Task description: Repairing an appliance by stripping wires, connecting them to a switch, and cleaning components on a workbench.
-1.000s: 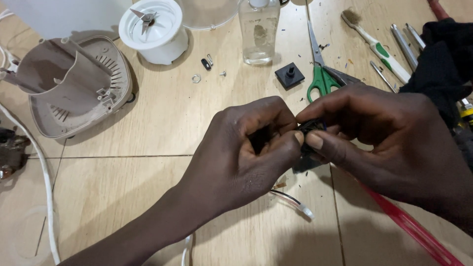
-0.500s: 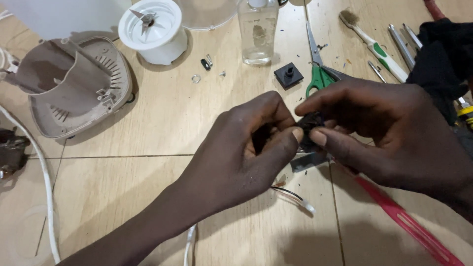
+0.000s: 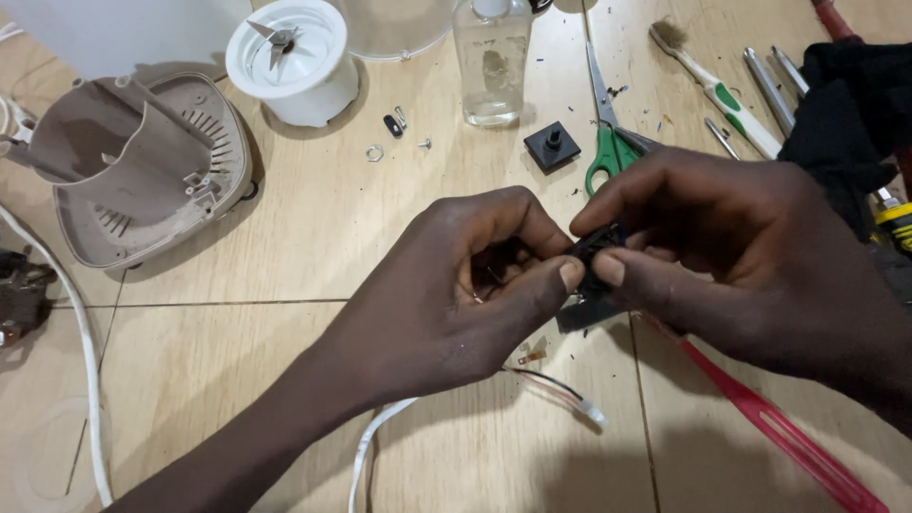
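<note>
Wooden table (image 3: 285,247), clear bottle (image 3: 492,66) upright

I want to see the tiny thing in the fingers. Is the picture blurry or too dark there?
Head view: mostly sharp and evenly lit, with soft shadows under the left hand and right hand. The small black part pinched between them is dark against dark fingers, so its details are hard to tell. The clear bottle shows slight glare.
</note>
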